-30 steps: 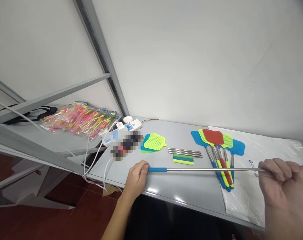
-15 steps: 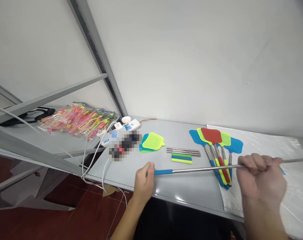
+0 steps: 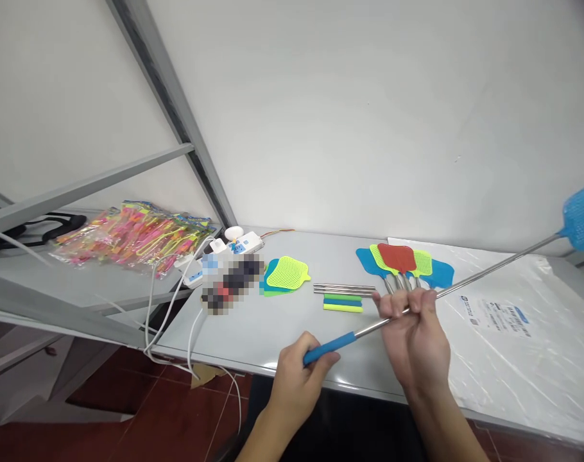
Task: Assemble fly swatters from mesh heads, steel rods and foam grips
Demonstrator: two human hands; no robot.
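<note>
Left hand (image 3: 304,372): nearer the person than the stack (image 3: 402,260) of finished swatters, and to its left. Thumb and fingers closed about the blue grip (image 3: 331,347) of the swatter, at its butt end.

Right hand (image 3: 414,337): directly on the near side of the stack, hiding most of its handles. Palm turned up, fingers curled over the steel shaft (image 3: 489,267).

Swatter: one piece, held by both hands. Long axis runs obliquely, from the grip, near side and left of the stack, past its handles to the blue head (image 3: 583,215), right of the stack and higher in view; head cut by the frame edge. Right hand is the nearer to the head, yet well apart from it, with more bare shaft beyond the fingers than between the hands. Judgement: any turn or slide of the piece depends on this slant.

Left of the stack: loose grips (image 3: 343,303), with rods (image 3: 340,289) just behind them; rod ends close to the right hand's fingertips. Further left, loose heads (image 3: 288,274), overlapping.

Right of the stack: white sheet (image 3: 494,366).

Farthest left: bagged goods (image 3: 133,234).
</note>
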